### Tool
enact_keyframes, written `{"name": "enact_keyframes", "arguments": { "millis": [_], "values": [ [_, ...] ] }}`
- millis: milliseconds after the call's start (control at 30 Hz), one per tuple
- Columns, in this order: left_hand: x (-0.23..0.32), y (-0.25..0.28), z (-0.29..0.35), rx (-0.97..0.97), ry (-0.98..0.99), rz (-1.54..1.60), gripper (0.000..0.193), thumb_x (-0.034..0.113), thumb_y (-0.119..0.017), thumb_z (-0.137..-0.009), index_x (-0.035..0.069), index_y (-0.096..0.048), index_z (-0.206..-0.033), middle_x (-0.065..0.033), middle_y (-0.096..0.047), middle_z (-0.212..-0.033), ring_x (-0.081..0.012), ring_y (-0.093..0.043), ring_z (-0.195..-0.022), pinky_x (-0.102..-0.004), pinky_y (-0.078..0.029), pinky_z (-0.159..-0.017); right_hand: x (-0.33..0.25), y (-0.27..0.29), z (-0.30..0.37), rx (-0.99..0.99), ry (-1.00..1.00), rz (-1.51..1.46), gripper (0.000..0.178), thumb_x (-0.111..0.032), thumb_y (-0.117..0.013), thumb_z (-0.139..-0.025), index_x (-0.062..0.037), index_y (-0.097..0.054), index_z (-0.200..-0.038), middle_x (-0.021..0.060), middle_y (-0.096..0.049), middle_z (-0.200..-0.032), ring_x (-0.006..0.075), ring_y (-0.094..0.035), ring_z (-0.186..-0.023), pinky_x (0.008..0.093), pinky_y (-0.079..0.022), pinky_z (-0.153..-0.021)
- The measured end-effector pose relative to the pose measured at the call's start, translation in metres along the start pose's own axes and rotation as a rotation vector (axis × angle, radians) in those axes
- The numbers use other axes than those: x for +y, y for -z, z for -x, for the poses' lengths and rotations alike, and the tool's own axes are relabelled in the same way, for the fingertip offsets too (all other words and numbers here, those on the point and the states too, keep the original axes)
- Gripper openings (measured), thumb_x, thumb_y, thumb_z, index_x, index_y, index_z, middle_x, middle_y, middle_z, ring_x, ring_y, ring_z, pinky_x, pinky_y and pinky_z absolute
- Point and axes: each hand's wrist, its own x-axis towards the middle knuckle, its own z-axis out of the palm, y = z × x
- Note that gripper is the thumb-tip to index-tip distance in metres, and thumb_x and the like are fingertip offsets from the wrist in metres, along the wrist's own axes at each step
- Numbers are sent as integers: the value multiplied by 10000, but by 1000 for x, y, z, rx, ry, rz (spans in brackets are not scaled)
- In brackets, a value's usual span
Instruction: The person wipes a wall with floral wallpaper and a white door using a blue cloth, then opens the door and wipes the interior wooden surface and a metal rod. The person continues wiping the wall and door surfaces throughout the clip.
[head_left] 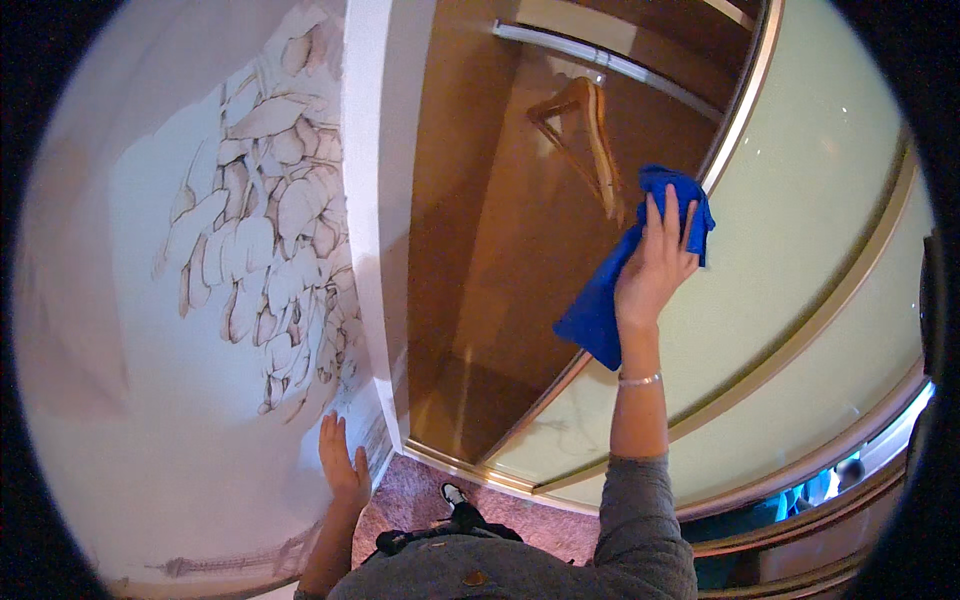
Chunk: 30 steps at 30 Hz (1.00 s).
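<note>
My right hand point(657, 265) is raised at right of centre, its fingers spread over a blue cloth point(600, 308) and keeping it at the gold-coloured edge of a pale green sliding door point(800, 180). One end of the cloth bunches above the fingers; the rest hangs down beside the wrist, which wears a bracelet point(640, 380). My left hand point(342, 462) is low on the left, open and holding nothing, close to a white wall with a brown floral drawing point(285, 220). I cannot tell whether it touches the wall.
Behind the door edge, the brown wardrobe point(470, 230) stands partly uncovered. Wooden hangers point(590, 130) hang from its light rail point(610, 62). A white frame point(368, 200) separates wardrobe and wall. Pinkish carpet point(400, 500) and my shoe point(453, 493) show below.
</note>
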Motion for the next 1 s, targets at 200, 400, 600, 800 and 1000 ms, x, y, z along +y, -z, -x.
{"name": "enact_keyframes", "arguments": {
  "millis": [200,400,600,800,1000],
  "values": [
    [-3,6,4,40,13,-15,512,254,-442,-1028,-50,-405,-1439,-254,-392,-1512,-456,-330,-1415,-536,-256,-1162,22,-5,3,76,-13,95,526,51,-501,-864,-76,-564,-1370,38,-426,-1558,318,-351,-1449,488,-308,-1076],
    [-6,-2,9,28,-14,8,510,269,-435,-1039,-48,-409,-1438,-251,-397,-1510,-447,-345,-1408,-534,-261,-1161,52,8,21,7,26,156,524,83,-507,-839,-19,-549,-1351,116,-429,-1533,413,-322,-1438,494,-315,-1135],
    [3,-6,7,-56,-15,101,496,251,-434,-1043,-44,-408,-1441,-249,-384,-1518,-439,-336,-1413,-529,-259,-1163,86,16,46,6,49,180,518,72,-539,-806,-10,-569,-1316,129,-430,-1526,446,-308,-1434,511,-286,-1171],
    [15,-21,-5,-138,-45,141,477,193,-454,-1037,-33,-399,-1453,-247,-376,-1523,-432,-336,-1415,-526,-255,-1166,119,21,66,15,117,221,511,67,-540,-819,-40,-580,-1317,124,-433,-1529,461,-308,-1431,529,-279,-1173],
    [37,-55,-42,-165,-71,138,484,136,-477,-1018,-24,-389,-1465,-233,-367,-1535,-423,-330,-1424,-510,-252,-1173,149,28,81,-184,60,459,585,44,-541,-812,-150,-600,-1361,10,-475,-1526,323,-402,-1426,464,-336,-1106]
  ]
}}
